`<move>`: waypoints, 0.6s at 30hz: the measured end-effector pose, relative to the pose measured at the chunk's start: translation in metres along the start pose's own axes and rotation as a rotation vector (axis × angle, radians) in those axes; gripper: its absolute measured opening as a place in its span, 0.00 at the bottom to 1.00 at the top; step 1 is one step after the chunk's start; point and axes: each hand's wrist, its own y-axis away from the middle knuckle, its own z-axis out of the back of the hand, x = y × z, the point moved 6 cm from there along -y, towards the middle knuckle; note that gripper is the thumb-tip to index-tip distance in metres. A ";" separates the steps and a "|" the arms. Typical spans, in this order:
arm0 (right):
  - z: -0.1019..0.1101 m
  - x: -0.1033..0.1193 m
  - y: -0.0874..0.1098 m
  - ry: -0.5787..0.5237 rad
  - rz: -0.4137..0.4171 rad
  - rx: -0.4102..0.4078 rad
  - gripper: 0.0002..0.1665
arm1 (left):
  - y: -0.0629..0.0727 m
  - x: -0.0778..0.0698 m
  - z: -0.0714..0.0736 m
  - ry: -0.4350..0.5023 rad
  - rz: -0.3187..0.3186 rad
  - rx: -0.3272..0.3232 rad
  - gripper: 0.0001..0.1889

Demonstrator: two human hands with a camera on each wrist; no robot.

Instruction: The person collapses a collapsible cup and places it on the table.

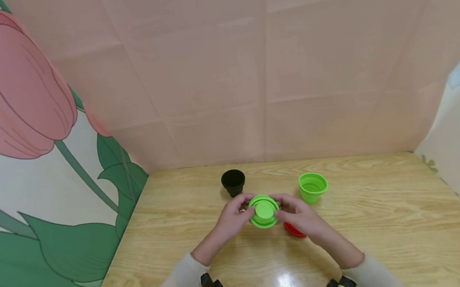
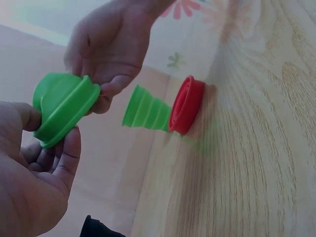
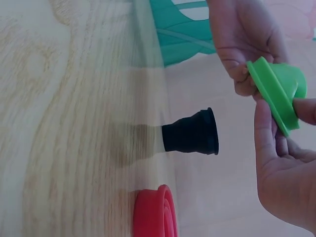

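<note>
Both hands hold a green collapsible cup (image 1: pixel 264 210) above the table, partly folded, with its round base turned toward the head camera. My left hand (image 1: pixel 233 215) pinches its left rim between thumb and fingers. On the opposite rim, my right hand (image 1: pixel 297 213) grips with thumb and fingers. In the left wrist view the held cup (image 2: pixel 64 106) shows a bulging, dented wall above a thick folded rim. Below the right hand lies a flattened red collapsible cup (image 1: pixel 294 231), partly hidden by that hand in the head view.
A black collapsible cup (image 1: pixel 233 182) stands expanded behind the left hand. Another green cup (image 1: pixel 312 187), also expanded, stands behind the right hand. The wooden table (image 1: pixel 379 222) meets a pinkish cloth backdrop (image 1: pixel 266 92); a tulip-printed panel (image 1: pixel 36 183) borders the left.
</note>
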 end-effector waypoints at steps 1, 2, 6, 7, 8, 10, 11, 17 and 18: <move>0.000 0.000 0.000 0.006 -0.001 -0.016 0.27 | 0.000 0.000 -0.001 0.000 0.004 -0.001 0.16; 0.000 0.000 -0.001 0.009 -0.002 -0.030 0.27 | -0.001 0.000 -0.001 0.001 0.008 -0.001 0.16; 0.000 0.001 -0.002 0.034 0.010 -0.079 0.26 | -0.001 0.001 -0.003 0.029 0.026 0.008 0.17; 0.001 0.001 -0.002 0.042 0.010 -0.095 0.25 | -0.001 0.000 -0.003 0.049 0.026 0.014 0.18; 0.001 0.001 -0.002 0.046 0.006 -0.111 0.25 | -0.001 0.000 -0.003 0.068 0.026 0.020 0.18; 0.002 0.002 -0.001 0.051 -0.004 -0.138 0.26 | -0.002 0.000 -0.003 0.097 0.016 0.037 0.20; 0.003 0.002 -0.001 0.049 -0.013 -0.151 0.26 | -0.002 0.000 -0.003 0.105 0.010 0.046 0.21; 0.004 -0.005 -0.001 -0.005 -0.096 -0.188 0.28 | -0.003 0.001 -0.002 0.084 0.001 0.043 0.24; 0.004 -0.006 -0.001 -0.014 -0.105 -0.186 0.28 | -0.003 0.001 -0.002 0.078 0.003 0.031 0.24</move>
